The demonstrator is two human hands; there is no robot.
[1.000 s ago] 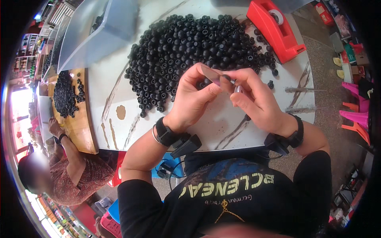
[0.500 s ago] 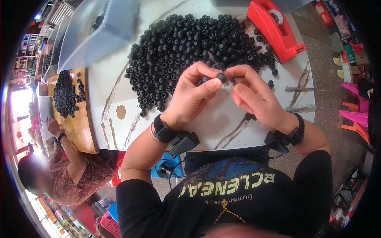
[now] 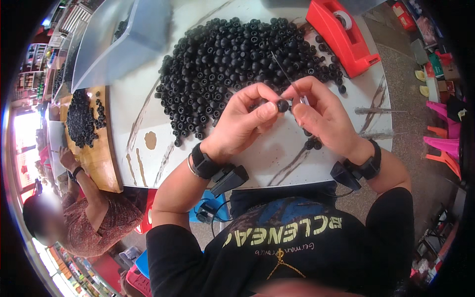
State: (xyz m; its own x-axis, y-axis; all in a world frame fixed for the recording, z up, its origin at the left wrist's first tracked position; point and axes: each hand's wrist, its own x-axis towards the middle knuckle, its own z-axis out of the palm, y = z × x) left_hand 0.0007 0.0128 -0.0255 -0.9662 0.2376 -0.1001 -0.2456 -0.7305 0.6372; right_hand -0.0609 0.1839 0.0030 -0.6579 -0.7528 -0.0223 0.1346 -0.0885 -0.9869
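My left hand (image 3: 246,119) is closed, pinching a small round black part (image 3: 282,105) between thumb and forefinger. Just to its right, my right hand (image 3: 324,118) grips a thin, pointed, blade-like tool (image 3: 284,71), whose tip slants up and left over the heap. The two hands nearly meet at the black part; whether the tool touches it I cannot tell. Beyond them a large heap of round black parts (image 3: 217,69), several showing hollow openings, spreads over the white marbled table (image 3: 208,163). A few loose black parts (image 3: 311,144) lie beneath my right hand.
A red tape dispenser (image 3: 341,39) stands at the far right, a translucent bin (image 3: 106,62) at the far left. Two thin clear strips lie by the table's right edge. At left, a person (image 3: 94,218) reaches toward a wooden board (image 3: 106,163) bearing more black parts.
The tool in my right hand has swung to show more of its length, tip higher. The black part in my left hand has shifted slightly right and nearer.
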